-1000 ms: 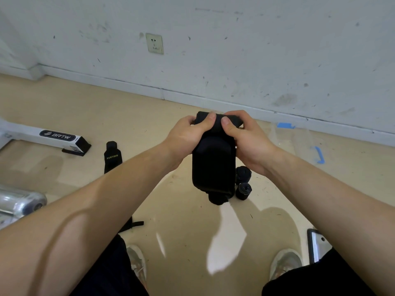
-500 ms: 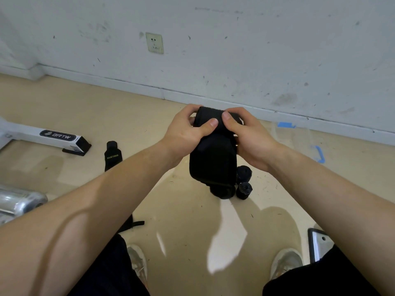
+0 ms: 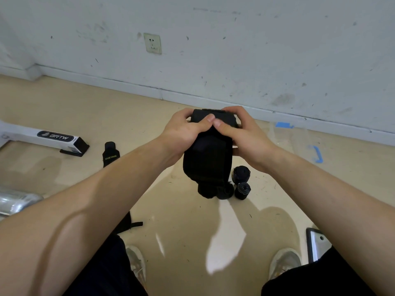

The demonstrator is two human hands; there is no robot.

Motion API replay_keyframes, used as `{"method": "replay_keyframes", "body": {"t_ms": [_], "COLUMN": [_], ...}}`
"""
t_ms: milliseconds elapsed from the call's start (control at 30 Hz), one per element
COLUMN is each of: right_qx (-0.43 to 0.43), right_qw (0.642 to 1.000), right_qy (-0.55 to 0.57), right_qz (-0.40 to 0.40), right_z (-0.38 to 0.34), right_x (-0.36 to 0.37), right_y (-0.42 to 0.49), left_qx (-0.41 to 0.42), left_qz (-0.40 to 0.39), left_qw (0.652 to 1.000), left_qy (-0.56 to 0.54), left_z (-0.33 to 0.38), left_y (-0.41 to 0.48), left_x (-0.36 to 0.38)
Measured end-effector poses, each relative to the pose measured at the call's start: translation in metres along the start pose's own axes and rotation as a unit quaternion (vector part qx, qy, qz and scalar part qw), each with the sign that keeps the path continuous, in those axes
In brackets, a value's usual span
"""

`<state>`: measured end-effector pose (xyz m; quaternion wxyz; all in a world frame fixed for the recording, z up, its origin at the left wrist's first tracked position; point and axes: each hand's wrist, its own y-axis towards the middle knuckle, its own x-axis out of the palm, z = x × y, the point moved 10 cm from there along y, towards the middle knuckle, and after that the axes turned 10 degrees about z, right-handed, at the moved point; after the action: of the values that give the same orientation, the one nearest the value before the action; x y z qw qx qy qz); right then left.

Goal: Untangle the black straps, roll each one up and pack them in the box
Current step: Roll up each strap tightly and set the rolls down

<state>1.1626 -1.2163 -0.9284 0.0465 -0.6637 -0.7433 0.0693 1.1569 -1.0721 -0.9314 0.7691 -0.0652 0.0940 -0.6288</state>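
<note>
In front of your chest, above the floor (image 3: 192, 221), your left grip (image 3: 181, 133) and right grip (image 3: 245, 137) both clamp the top of one black strap (image 3: 208, 159). Your thumbs meet on the started roll while its tail hangs loose, so this one is only begun. Below it on the floor lie at least two rolled straps (image 3: 241, 174), close together, rolled but not packed. A flat strap (image 3: 111, 153) marked XUEYING lies well apart to your left. Another strap end (image 3: 130, 223) shows under your left forearm. Both, I judge, need rolling yet. Near the wall to your right stands what looks like a clear box (image 3: 299, 138) with blue clips. Nothing dark shows inside it, so packing seems not begun.
</note>
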Motion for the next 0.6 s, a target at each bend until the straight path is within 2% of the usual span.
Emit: {"method": "replay_keyframes", "body": {"t_ms": [67, 200, 333, 467, 600], "right_qx": [0.023, -0.023, -0.018, 0.029, 0.054], "right_qw": [1.0, 0.999, 0.999, 0.996, 0.99], "right_qy": [0.014, -0.013, 0.009, 0.058, 0.101], "right_qz": [-0.008, 0.027, 0.049, 0.053, 0.077], "right_z": [0.002, -0.003, 0.001, 0.012, 0.013], "right_x": [0.002, -0.001, 0.003, 0.007, 0.0], "right_y": [0.0, 0.003, 0.002, -0.003, -0.002], "left_qx": [0.016, 0.03, -0.013, -0.028, -0.078], "left_qz": [0.005, 0.003, -0.031, -0.08, -0.111], "left_qw": [1.0, 1.0, 0.997, 0.992, 0.985], "left_qy": [0.01, 0.007, -0.067, -0.097, -0.107], "left_z": [0.003, 0.005, -0.004, -0.005, -0.005], "left_y": [0.0, -0.004, -0.01, -0.013, -0.018], "left_x": [-0.001, -0.001, 0.009, 0.018, 0.025]}}
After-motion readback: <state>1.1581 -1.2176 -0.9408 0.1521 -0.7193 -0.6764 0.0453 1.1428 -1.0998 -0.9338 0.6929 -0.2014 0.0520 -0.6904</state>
